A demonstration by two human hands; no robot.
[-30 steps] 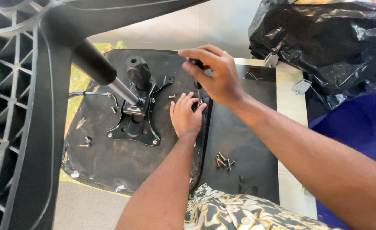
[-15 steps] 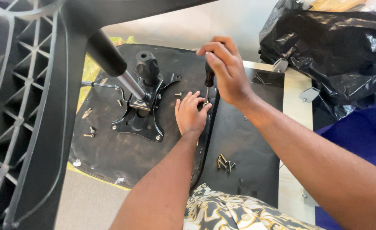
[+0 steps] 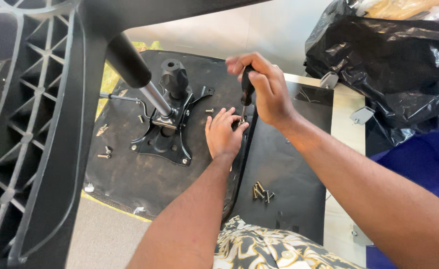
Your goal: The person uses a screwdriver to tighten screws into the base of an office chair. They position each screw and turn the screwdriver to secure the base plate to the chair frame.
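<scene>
**Screwdriver held upright at the seat's edge**

A black-handled screwdriver (image 3: 247,89) is clamped in the right hand (image 3: 267,92), its tip set down at the right edge of the upturned black seat base (image 3: 130,179). Most of the handle is covered by the fingers. The left hand (image 3: 223,133) is laid flat, fingers spread, beside the tip; the screw itself cannot be made out. A black metal mechanism plate (image 3: 167,132) is bolted nearby. Loose screws (image 3: 261,191) are seen on the dark panel (image 3: 289,174).

A black screwdriver handle (image 3: 247,85), a black metal plate (image 3: 167,134), black plastic wrap (image 3: 398,65), silver screws (image 3: 260,191) and black-and-cream patterned fabric (image 3: 269,249) are seen.
</scene>
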